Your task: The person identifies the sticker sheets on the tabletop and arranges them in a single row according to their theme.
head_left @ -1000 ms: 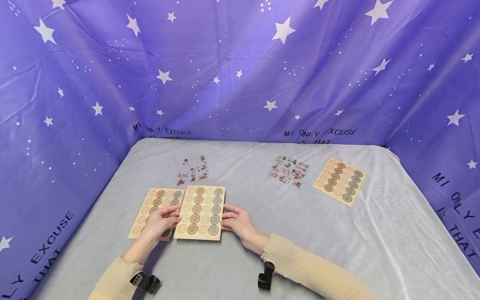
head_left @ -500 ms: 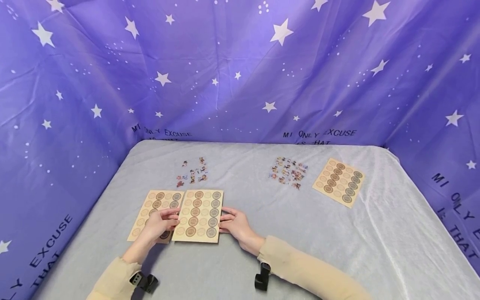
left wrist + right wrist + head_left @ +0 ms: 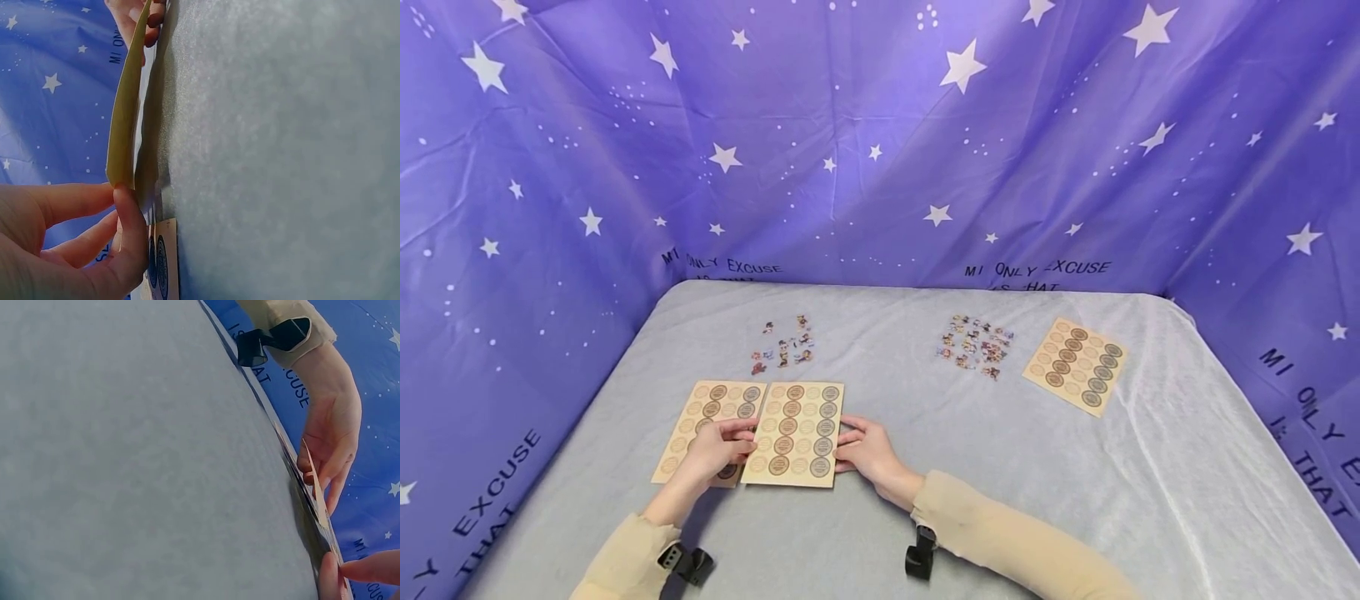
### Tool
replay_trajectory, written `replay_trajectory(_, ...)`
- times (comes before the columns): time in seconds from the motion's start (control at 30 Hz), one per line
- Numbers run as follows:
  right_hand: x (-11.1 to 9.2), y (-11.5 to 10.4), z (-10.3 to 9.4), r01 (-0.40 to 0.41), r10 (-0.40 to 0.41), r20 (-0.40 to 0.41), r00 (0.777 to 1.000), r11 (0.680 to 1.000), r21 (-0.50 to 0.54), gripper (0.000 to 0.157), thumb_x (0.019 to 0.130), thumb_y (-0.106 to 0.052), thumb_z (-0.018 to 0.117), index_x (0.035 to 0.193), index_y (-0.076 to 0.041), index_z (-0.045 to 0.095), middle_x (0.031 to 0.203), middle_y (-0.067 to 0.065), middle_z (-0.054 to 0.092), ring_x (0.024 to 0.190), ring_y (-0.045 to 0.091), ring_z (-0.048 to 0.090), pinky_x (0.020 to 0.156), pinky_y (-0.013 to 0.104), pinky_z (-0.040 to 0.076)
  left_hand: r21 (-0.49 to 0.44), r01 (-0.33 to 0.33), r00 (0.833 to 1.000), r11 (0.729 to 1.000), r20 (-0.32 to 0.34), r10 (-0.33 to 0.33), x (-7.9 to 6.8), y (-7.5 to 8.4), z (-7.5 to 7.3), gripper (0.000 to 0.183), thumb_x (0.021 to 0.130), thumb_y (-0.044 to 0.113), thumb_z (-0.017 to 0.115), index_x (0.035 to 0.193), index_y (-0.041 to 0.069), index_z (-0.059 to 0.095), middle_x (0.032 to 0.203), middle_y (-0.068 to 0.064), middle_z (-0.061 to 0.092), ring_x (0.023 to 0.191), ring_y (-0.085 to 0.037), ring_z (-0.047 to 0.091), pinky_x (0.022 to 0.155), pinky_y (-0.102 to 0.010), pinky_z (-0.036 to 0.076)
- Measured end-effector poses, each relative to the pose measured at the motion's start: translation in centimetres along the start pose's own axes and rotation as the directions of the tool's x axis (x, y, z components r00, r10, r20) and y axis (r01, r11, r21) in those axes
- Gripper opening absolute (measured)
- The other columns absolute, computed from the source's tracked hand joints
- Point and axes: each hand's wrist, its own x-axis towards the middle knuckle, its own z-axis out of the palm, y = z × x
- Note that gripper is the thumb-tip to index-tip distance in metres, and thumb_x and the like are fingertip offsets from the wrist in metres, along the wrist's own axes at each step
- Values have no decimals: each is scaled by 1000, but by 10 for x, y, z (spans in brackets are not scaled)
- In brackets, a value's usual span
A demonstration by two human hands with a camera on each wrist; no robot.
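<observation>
A kraft-coloured sheet of round stickers [image 3: 793, 433], in brown and grey columns, is held by its two side edges. My left hand [image 3: 711, 450] pinches the left edge between thumb and fingers. On the opposite edge, my right hand [image 3: 870, 454] grips with thumb and fingertips. In the left wrist view the held sheet [image 3: 125, 119] bows slightly, its edge above the grey cloth with a shadow beneath. Under my left hand lies a second, similar sheet [image 3: 681, 429], partly covered by that hand; its right edge runs close along the held one.
A third round-sticker sheet [image 3: 1075, 367] lies askew at the right. Two clear sheets of small cartoon stickers lie farther back, one left [image 3: 784, 353] and one right [image 3: 974, 347]. Purple star-printed curtains [image 3: 880, 150] rise around the grey cloth-covered table [image 3: 1015, 483].
Both hands have brought the held sheet down and slightly left, so it now lines up beside the left sheet. The other sheets lie where they were.
</observation>
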Motion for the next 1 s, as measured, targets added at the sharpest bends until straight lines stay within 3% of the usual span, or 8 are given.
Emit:
replay_trajectory(0.17, 1, 1, 1, -6, 6, 2, 1000, 1000, -25, 58, 73, 17, 57, 128, 13, 40, 82, 12, 61, 64, 11, 62, 56, 29, 56, -8, 0, 1000, 1000, 10, 0, 0, -2, -1, 41, 80, -9, 56, 121, -15, 49, 70, 3, 58, 60, -6, 55, 52, -20, 49)
replay_trajectory(0.4, -1, 0, 2, 24, -23, 16, 1000, 996, -91, 58, 72, 17, 58, 127, 15, 40, 82, 16, 63, 59, 9, 59, 54, 29, 56, 3, -10, 1000, 1000, 4, 10, 0, -4, -1, 42, 79, -9, 57, 120, -15, 50, 69, 3, 57, 60, -7, 54, 51, -20, 49)
replay_trajectory(0.73, 1, 0, 2, 36, -30, 40, 999, 986, -164, 61, 72, 14, 60, 129, 13, 39, 79, 12, 60, 57, 8, 58, 52, 26, 55, 89, -40, 999, 995, -4, 40, -1, -2, 0, 40, 80, -10, 57, 119, -14, 51, 76, -10, 57, 62, -10, 54, 53, -23, 50)
replay_trajectory(1.0, 0, -3, -1, 65, -56, 70, 996, 989, -134, 60, 70, 16, 58, 127, 17, 39, 78, 18, 59, 50, 7, 55, 49, 27, 55, 110, -58, 998, 992, -17, 61, 0, -3, 1, 39, 79, -10, 58, 117, -14, 52, 75, -9, 58, 62, -10, 54, 52, -23, 50)
